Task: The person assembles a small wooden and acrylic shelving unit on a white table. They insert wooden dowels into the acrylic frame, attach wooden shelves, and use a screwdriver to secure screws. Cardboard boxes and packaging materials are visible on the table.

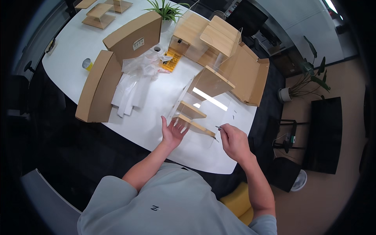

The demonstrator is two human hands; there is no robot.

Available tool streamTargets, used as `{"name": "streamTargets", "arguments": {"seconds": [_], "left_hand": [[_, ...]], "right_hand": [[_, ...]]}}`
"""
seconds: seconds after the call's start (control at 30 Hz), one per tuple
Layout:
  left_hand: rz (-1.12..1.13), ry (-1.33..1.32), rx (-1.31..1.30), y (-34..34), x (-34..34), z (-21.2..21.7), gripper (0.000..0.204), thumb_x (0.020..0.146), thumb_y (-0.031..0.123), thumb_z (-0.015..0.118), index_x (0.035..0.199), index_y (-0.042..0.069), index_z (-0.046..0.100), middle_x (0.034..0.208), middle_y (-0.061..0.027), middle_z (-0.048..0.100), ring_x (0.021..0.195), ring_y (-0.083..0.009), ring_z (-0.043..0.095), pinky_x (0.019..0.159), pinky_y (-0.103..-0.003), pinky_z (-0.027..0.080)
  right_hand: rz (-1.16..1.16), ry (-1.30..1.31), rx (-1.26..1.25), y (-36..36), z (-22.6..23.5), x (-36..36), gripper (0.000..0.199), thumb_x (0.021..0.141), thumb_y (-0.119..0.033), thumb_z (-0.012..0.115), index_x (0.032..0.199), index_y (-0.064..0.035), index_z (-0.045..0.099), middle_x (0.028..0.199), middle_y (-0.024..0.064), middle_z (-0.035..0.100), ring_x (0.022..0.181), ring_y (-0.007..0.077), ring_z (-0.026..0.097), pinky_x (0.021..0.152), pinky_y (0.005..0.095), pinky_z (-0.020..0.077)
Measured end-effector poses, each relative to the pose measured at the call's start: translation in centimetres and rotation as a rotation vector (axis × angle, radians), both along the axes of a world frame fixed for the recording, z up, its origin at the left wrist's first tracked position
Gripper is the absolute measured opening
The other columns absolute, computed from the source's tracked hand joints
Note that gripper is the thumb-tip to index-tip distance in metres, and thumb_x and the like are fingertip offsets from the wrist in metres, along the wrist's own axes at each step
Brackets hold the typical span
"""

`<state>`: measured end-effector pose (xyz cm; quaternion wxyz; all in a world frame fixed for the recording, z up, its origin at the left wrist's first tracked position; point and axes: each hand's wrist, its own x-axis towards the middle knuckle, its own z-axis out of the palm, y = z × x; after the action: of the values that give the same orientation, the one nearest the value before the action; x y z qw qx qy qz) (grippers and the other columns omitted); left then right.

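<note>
On the white table stands a unit of clear acrylic panels and light wooden boards, tilted in view. My left hand (173, 133) is open with its palm up and fingers spread. Its fingertips are at the left end of the nearest wooden board (196, 125); whether they touch it I cannot tell. Closed in a fist, my right hand (234, 141) grips a small grey metal tool (218, 127), whose short tip pokes out just beyond that board's right end. The rest of the tool is hidden in my fingers. A second short board (192, 109) and a larger wooden panel (211, 82) sit farther back.
Opened cardboard boxes (96, 86) stand at left, with white plastic wrapping (137, 74) and a yellow packet (171, 60) beside them. Behind is another wood-and-acrylic unit (221, 37), with a flat open carton (246, 74) at right. A potted plant (166, 13) stands at the back.
</note>
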<state>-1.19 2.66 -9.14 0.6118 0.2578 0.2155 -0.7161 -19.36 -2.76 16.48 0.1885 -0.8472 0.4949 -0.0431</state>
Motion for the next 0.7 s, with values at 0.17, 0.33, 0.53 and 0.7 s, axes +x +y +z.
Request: {"name": "streamTargets", "arguments": {"seconds": [0.17,0.33,0.53,0.7], "left_hand": [[-0.029,-0.079,-0.093,-0.7,1.3,-2.8,0.071,0.096,0.062,0.051,0.149,0.016,0.046,0.134,-0.0120,0.058,0.122,-0.0294,0.060,0.119,-0.055,0.041],[-0.244,-0.093,-0.226,-2.3,5.7,-3.3,0.065,0.095,0.051,0.046,0.150,0.016,0.046,0.134,-0.0135,0.059,0.123,-0.0351,0.059,0.115,-0.055,0.043],[-0.625,-0.135,-0.277,-5.3,9.0,-3.7,0.074,0.095,0.056,0.043,0.156,0.013,0.046,0.141,-0.0154,0.057,0.131,-0.0389,0.057,0.118,-0.057,0.041],[-0.986,-0.236,-0.295,-10.6,8.3,-2.9,0.082,0.099,0.065,0.037,0.160,0.011,0.042,0.147,-0.0163,0.057,0.132,-0.0369,0.058,0.119,-0.056,0.040]], "right_hand": [[0.010,-0.073,-0.014,0.2,-0.1,-0.5,0.009,0.100,-0.009,0.063,0.099,-0.0010,0.067,0.084,0.0153,0.071,0.080,0.0361,0.070,0.071,0.0459,0.0563],[-0.031,-0.086,0.011,1.6,-0.2,-2.0,0.009,0.100,-0.009,0.064,0.099,-0.0011,0.067,0.084,0.0155,0.070,0.079,0.0362,0.070,0.071,0.0458,0.0560],[-0.004,-0.152,-0.052,3.3,-0.6,-2.0,0.007,0.098,-0.007,0.066,0.100,-0.0015,0.069,0.085,0.0141,0.070,0.080,0.0355,0.070,0.070,0.0454,0.0559],[0.071,-0.094,-0.111,4.0,-0.2,-0.2,0.005,0.097,-0.009,0.070,0.098,-0.0050,0.068,0.082,0.0116,0.069,0.079,0.0348,0.069,0.069,0.0466,0.0560]]}}
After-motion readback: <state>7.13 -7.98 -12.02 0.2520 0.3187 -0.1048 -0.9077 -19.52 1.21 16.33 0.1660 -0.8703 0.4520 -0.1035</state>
